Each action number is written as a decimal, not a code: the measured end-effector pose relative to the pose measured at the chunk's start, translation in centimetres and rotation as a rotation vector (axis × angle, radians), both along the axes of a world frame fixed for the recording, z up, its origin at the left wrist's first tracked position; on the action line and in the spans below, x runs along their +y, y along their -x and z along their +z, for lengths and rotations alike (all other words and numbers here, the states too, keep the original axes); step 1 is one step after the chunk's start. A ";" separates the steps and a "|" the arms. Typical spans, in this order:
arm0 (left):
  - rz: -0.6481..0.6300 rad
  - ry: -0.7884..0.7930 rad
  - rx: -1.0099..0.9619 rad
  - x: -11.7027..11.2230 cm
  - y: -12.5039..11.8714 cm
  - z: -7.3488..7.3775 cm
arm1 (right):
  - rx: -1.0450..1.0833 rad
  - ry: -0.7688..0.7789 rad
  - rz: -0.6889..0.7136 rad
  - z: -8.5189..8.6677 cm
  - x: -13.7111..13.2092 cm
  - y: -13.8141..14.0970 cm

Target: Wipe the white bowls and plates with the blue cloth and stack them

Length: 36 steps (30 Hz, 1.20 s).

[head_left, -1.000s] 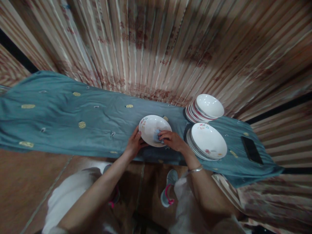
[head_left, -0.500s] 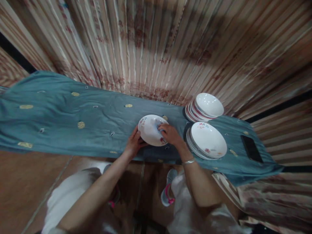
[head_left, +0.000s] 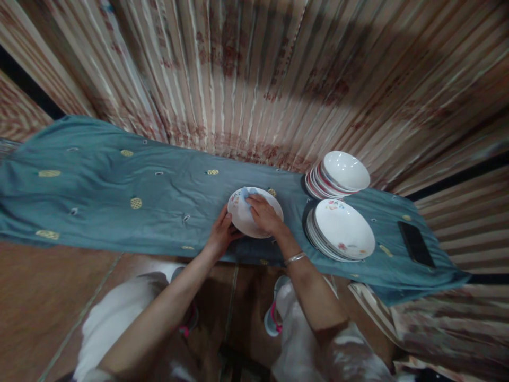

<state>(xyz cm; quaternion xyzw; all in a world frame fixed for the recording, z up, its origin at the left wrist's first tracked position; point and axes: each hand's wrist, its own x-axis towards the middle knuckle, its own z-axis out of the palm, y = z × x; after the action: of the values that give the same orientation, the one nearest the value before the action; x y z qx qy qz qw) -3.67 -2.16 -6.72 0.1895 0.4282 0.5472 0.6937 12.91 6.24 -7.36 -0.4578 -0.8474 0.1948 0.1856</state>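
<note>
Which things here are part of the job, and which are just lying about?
Part of the job: bowl, rag, left hand, right hand, probably both bowl stacks.
Lying about: phone, blue cloth.

Left forearm (head_left: pixel 159 323) and right forearm (head_left: pixel 314 297) bare, rising from bottom of frame, converging at centre. Left hand (head_left: pixel 221 234) turned on edge, thumb side up, left fingers (head_left: pixel 225 222) curled, pointing up and slightly right, wrist nearly straight. Right hand (head_left: pixel 264 215) palm down, right fingers (head_left: pixel 254 202) extended, slightly spread, pointing up-left, wrist bent. Hands just apart, right hand higher in frame.
</note>
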 end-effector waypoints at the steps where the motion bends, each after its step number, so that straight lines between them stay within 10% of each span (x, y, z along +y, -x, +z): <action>1: -0.001 -0.004 -0.001 0.0 0.0 0.0 | -0.008 0.002 0.011 0.1 -0.1 0.4; 11: -0.001 -0.020 -0.049 0.0 0.2 -0.2 | 0.020 0.056 0.188 1.9 -2.4 2.3; 24: -0.012 -0.021 0.003 -0.1 0.1 0.2 | 0.162 0.266 0.276 4.1 -5.7 -1.9; 36: 0.023 -0.014 0.024 0.2 -0.1 0.4 | 0.518 0.388 -0.204 4.6 -6.8 -6.6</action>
<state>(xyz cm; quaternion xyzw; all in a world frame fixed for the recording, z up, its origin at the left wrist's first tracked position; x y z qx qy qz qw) -3.59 -1.98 -6.32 0.1961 0.4349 0.5560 0.6806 19.50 -0.51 -2.78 -0.5022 -0.6692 0.4425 0.3227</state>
